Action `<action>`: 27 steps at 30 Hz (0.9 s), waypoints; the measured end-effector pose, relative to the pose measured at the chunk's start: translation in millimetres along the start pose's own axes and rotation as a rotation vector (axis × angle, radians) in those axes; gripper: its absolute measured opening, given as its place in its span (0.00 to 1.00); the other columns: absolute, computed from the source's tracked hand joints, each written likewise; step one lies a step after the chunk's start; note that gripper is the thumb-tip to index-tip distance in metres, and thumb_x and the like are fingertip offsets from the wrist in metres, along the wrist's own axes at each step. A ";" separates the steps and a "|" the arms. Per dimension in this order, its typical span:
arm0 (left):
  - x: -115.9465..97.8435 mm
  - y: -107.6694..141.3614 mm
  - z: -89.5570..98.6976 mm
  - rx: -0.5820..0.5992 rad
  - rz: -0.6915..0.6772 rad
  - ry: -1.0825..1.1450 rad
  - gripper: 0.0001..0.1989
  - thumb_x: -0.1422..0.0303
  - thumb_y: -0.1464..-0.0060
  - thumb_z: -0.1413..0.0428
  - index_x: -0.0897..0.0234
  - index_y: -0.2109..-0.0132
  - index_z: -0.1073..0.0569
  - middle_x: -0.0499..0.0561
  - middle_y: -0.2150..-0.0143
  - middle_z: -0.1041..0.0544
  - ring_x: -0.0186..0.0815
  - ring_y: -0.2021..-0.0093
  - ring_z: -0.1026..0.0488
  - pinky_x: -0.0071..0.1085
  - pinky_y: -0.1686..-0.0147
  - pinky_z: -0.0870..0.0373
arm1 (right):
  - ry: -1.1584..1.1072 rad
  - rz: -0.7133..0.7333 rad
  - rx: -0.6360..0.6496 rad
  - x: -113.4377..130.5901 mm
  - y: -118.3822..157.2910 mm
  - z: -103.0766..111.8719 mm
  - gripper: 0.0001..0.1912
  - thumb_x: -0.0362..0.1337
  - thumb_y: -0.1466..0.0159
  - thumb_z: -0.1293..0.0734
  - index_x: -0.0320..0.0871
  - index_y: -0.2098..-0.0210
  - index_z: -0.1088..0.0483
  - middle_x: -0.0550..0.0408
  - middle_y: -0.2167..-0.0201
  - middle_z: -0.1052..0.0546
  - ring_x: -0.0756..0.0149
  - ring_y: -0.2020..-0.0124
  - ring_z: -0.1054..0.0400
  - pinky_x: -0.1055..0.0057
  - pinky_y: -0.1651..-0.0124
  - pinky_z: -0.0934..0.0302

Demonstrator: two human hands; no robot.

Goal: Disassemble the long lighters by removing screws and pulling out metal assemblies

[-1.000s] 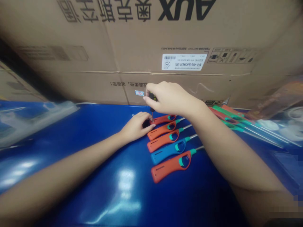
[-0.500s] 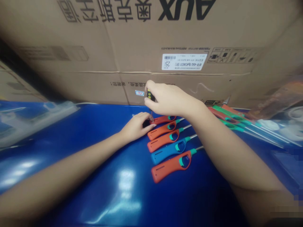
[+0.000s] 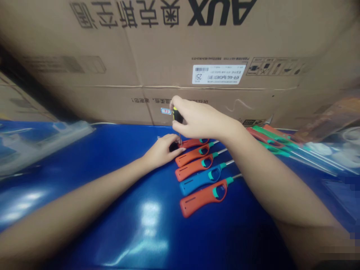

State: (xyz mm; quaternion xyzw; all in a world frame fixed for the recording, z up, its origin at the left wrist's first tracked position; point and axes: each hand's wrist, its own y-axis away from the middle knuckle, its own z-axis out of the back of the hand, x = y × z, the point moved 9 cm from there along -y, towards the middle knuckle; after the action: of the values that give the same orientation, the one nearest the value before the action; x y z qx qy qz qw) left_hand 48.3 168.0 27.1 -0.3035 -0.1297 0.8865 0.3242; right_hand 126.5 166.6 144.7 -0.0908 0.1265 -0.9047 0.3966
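Observation:
Gripped in my right hand point(image 3: 197, 118) is a black and yellow screwdriver point(image 3: 178, 114), upright, its thin shaft pointing down at the handle end of the farthest red gas lighter point(image 3: 192, 143). My left hand point(image 3: 163, 150) pinches that same end between thumb and fingers; the screwdriver's tip is close to the fingertips, and its exact contact is hard to see. Nearer to me lie two orange-red lighters point(image 3: 190, 159) point(image 3: 194, 169), a blue lighter point(image 3: 199, 181) and another orange-red lighter point(image 3: 202, 198), side by side with their metal tubes to the right. My right forearm hides some tube ends.
Behind the hands stands a large cardboard box point(image 3: 118, 67) on the blue table point(image 3: 135, 217). More red and green lighters point(image 3: 270, 140) lie in a pile at right, near a blurred brown bag point(image 3: 329, 118). Clear plastic packaging point(image 3: 50, 146) is at left.
The screwdriver's handle has turned in my right hand, and the fingers on it have shifted slightly left. My left hand and the lighters stay in place.

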 end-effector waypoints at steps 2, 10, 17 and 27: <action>-0.3 -0.1 0.6 -0.005 0.000 0.009 0.07 0.62 0.39 0.42 0.61 0.60 0.29 0.52 0.58 0.21 0.41 0.57 0.24 0.39 0.55 0.28 | 0.005 0.000 0.002 0.5 -0.4 -0.8 0.19 0.43 0.35 0.41 0.39 0.48 0.36 0.43 0.59 0.23 0.57 0.65 0.32 0.66 0.66 0.45; -1.1 0.5 1.3 -0.012 -0.012 0.026 0.08 0.62 0.39 0.41 0.62 0.60 0.29 0.53 0.58 0.21 0.41 0.58 0.25 0.39 0.56 0.28 | -0.009 0.003 0.023 3.3 1.9 1.6 0.15 0.39 0.35 0.41 0.40 0.51 0.36 0.46 0.64 0.24 0.59 0.68 0.34 0.66 0.67 0.48; -1.1 -0.1 0.8 -0.003 0.000 0.021 0.08 0.62 0.39 0.41 0.61 0.61 0.29 0.50 0.61 0.22 0.39 0.60 0.25 0.37 0.56 0.29 | -0.080 0.030 -0.119 -5.7 -7.1 8.3 0.11 0.45 0.29 0.43 0.44 0.57 0.38 0.47 0.57 0.28 0.59 0.59 0.37 0.64 0.58 0.44; -6.6 0.6 2.6 -0.029 -0.029 -0.065 0.09 0.61 0.36 0.45 0.62 0.59 0.28 0.52 0.60 0.26 0.39 0.57 0.28 0.37 0.53 0.30 | -0.151 -0.064 0.217 -50.1 -2.1 -41.4 0.05 0.37 0.34 0.38 0.42 0.62 0.32 0.51 0.65 0.25 0.65 0.69 0.36 0.70 0.66 0.45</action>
State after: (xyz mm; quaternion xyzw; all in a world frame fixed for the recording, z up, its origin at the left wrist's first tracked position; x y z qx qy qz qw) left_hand 50.4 163.2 31.9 -0.2772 -0.1572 0.8893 0.3281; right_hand 147.6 211.6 102.7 -0.1193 -0.0053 -0.9157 0.3837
